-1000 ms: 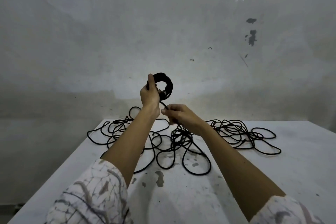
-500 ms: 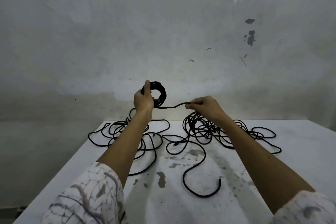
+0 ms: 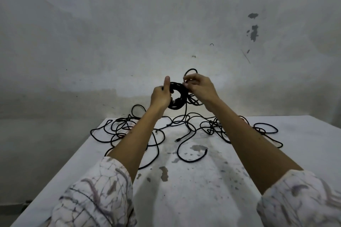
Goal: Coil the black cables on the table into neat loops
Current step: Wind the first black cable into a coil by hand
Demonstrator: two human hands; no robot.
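A person in patterned sleeves (image 3: 96,197) is standing at a stained white table (image 3: 193,190), holding a tight coil of black cable (image 3: 178,96) up in the air, above the far edge of the table and in front of a scuffed grey wall (image 3: 129,33). The left hand (image 3: 160,96) is gripping the coil at its left side, fingers wrapped round the bundle and thumb pointing straight up. The right hand (image 3: 200,88) is meeting the coil at its upper right, fingertips pinching a strand of the same cable against the loops — a small arc of it is rising above the knuckles. From the coil a free length is hanging down to the tabletop, where it is running into the loose black cables (image 3: 188,134) sprawling in tangled loops across the far half of the table, from the left edge to well right of the arms — one cable end (image 3: 205,151) is lying near the middle, beside grey patches of worn paint.
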